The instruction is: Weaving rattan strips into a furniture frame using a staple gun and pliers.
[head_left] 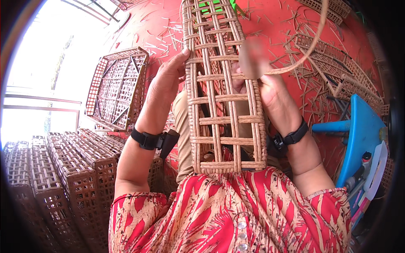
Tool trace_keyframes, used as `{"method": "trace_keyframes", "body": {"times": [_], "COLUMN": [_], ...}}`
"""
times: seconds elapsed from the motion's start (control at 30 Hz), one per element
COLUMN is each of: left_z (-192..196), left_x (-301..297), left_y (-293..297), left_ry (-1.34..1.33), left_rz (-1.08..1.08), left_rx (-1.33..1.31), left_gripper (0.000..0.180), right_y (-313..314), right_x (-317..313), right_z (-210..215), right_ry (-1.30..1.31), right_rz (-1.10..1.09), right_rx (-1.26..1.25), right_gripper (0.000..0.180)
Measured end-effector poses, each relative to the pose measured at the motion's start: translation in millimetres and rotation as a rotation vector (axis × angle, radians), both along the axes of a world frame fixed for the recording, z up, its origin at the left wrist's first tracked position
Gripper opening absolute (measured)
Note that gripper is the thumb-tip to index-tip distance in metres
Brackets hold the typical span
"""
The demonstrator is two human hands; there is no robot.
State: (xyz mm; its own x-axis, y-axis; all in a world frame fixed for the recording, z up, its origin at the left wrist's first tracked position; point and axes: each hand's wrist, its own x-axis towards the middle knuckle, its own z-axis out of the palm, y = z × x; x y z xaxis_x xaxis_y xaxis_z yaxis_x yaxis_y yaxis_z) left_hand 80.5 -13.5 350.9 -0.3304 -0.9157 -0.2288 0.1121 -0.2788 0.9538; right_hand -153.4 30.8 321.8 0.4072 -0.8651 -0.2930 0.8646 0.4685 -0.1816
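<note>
well, far to the left, low and outward of the left hand, a row of brown woven boxes (69, 164) stands packed side by side, probably to keep them together and off the working space. above these, just left of the left hand, a woven tray (114, 86) is propped up on its edge, its dark braces facing inward; perhaps it is set so to take up less floor. the left hand (169, 71) itself is curled against the left rim of the long woven frame (213, 120), one tip laid over the edge and the other fingers partly hidden down the side, which seems meant to steady it. the frame lies between the two hands, stretching away from the wearer, its near end against the patterned top (228, 206), which likely serves as a stop. at its other rim is the right hand (272, 90), bent, with some fingers reaching in among the bars; a blurred patch covers the fingertips, so i cannot tell whether they pinch. a loose pale strand (313, 48) runs from there in a loop up and to the right, its slack clear of the weave. beyond it, right of that hand, another woven piece (337, 63) lies among scraps on the red floor (274, 21), and below that a blue stool (357, 141) with tools beside it sits within probable easy reach.
</note>
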Motion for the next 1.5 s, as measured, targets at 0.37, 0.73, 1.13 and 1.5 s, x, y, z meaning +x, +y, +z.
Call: {"method": "trace_keyframes", "body": {"times": [0.37, 0.73, 1.13, 1.5], "left_z": [15, 23, 40, 45], "left_x": [-22, -23, -27, -28], "left_y": [20, 29, 46, 50], "left_ry": [0.355, 0.474, 0.651, 0.489], "left_rz": [0.078, 0.141, 0.075, 0.230], "left_rx": [0.126, 0.267, 0.265, 0.216], "left_gripper": [0.036, 0.031, 0.033, 0.030], "right_y": [30, 45, 23, -13], "right_x": [-11, 10, 15, 65], "right_z": [-20, -9, -19, -15], "right_ry": [0.046, -0.029, 0.011, 0.371], "right_rz": [0.037, -0.322, -0.243, -0.347], "right_rx": [-0.311, -0.124, -0.398, -0.746], "right_gripper": [0.027, 0.032, 0.030, 0.028]}}
